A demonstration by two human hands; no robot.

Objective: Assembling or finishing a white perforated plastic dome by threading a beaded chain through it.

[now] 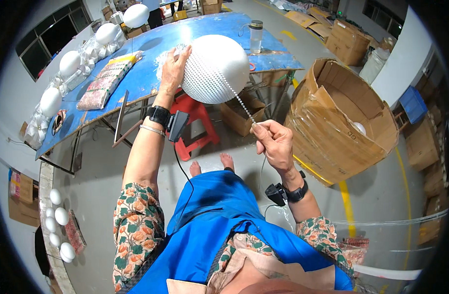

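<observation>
So the big white ball (222,54) is upper centre of the frame, left hand (171,72) laid open along its left side. Right hand (274,143), mid-frame, has the bead string (240,104) pinched at the thumb tip. Ball's probably light foam, dents easily, so flat palm. String looks floppy; grip beyond the beads.

White walls (14,110) hold dark-framed windows (53,36) at left. A scuffed blue tabletop (217,24) on metal legs catches bright glare near a red stool (197,110). Yellow lines (348,208) cross the grey floor (99,196); a white pillar (410,51) stands right.
</observation>
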